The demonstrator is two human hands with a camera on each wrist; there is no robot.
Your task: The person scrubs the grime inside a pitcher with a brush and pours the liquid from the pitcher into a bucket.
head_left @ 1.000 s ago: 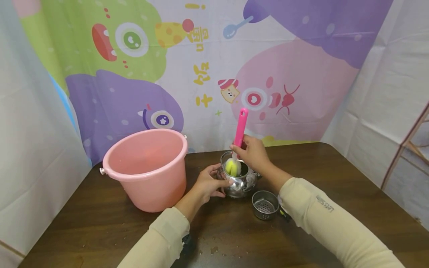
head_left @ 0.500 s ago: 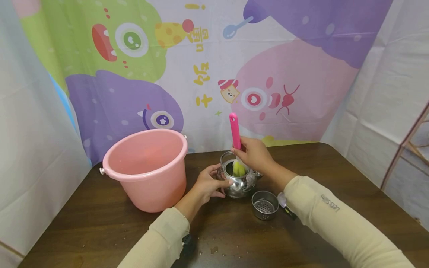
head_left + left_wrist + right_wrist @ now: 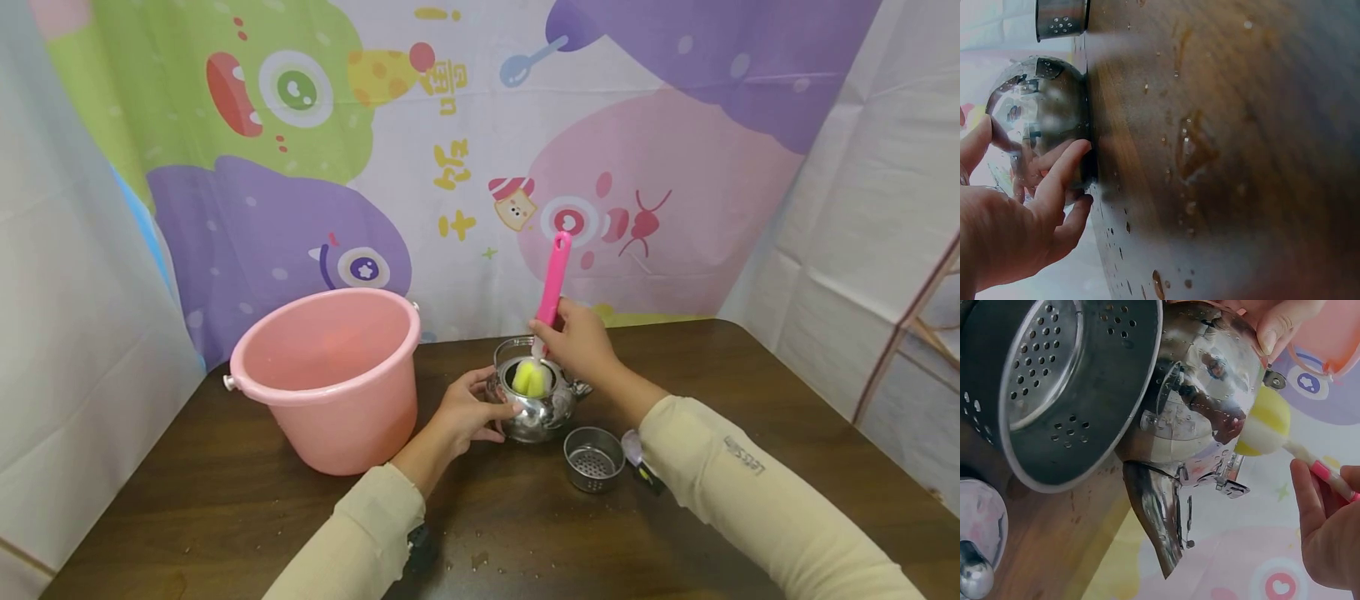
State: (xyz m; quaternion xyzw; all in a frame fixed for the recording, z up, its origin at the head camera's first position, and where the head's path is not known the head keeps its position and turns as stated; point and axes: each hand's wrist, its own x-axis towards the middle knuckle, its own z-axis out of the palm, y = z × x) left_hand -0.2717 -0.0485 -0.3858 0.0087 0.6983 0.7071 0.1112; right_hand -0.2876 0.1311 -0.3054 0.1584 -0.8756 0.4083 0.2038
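A shiny metal teapot (image 3: 536, 422) stands upright on the table with its top uncovered. My left hand (image 3: 467, 412) grips its left side, the thumb along the front and the fingers curving round the body, as the left wrist view also shows. The right hand (image 3: 583, 340) pinches the pink handle of a sponge brush (image 3: 553, 283) just above its white neck. The yellow-and-white sponge head (image 3: 1266, 422) sits at the teapot's mouth, its lower part hidden inside. The teapot's spout (image 3: 1154, 515) points right, under my right wrist.
A perforated metal strainer (image 3: 593, 460) rests in front of the teapot. Beside it, a round lid with a metal knob (image 3: 975, 575) lies partly behind the right sleeve. A large pink bucket (image 3: 341, 417) stands to the left. Water drops dot the wooden table (image 3: 480, 533).
The brush handle swung left as its sponge sank into the teapot, then tilted right and rose with the sponge back at the opening. The left hand and teapot stayed put.
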